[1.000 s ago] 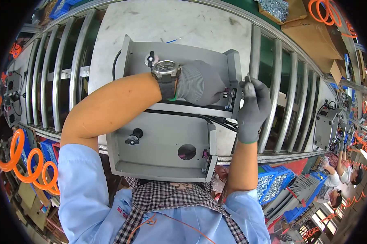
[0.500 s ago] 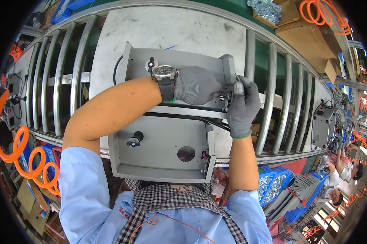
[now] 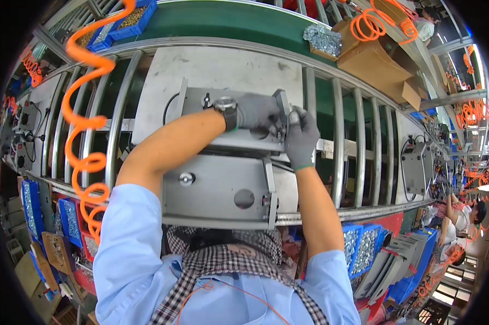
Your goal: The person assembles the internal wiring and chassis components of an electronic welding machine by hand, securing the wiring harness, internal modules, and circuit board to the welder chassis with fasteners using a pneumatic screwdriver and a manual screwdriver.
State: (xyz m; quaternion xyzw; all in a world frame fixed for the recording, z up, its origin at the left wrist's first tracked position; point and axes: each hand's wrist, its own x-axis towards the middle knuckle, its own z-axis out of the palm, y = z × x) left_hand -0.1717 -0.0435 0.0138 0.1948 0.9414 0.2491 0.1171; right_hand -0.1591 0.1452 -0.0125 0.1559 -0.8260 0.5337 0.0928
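Observation:
Two grey sheet-metal housings lie one behind the other before me. My left hand point(image 3: 258, 111), in a grey glove with a watch at the wrist, reaches into the far housing point(image 3: 198, 100). Its fingers are curled by the inner side of the right end wall point(image 3: 282, 105), beside a small black part; what they grip is hidden. Outside that wall, my gloved right hand point(image 3: 303, 138) pinches with thumb and fingers at its edge; any small piece there is too small to name. The near housing point(image 3: 214, 187) has a round hole and a black knob point(image 3: 186, 179).
A pale board point(image 3: 168, 65) lies under the far housing on a roller conveyor point(image 3: 339, 141). An orange coiled hose point(image 3: 82, 127) hangs at the left. Blue bins of small metal parts point(image 3: 366, 249) stand at lower right, near stacked grey panels point(image 3: 399, 260). Other people sit farther right.
My view has shifted, showing more of the far side, and the orange hose now hangs closer to my left arm. Both hands stay at the far housing's right end wall.

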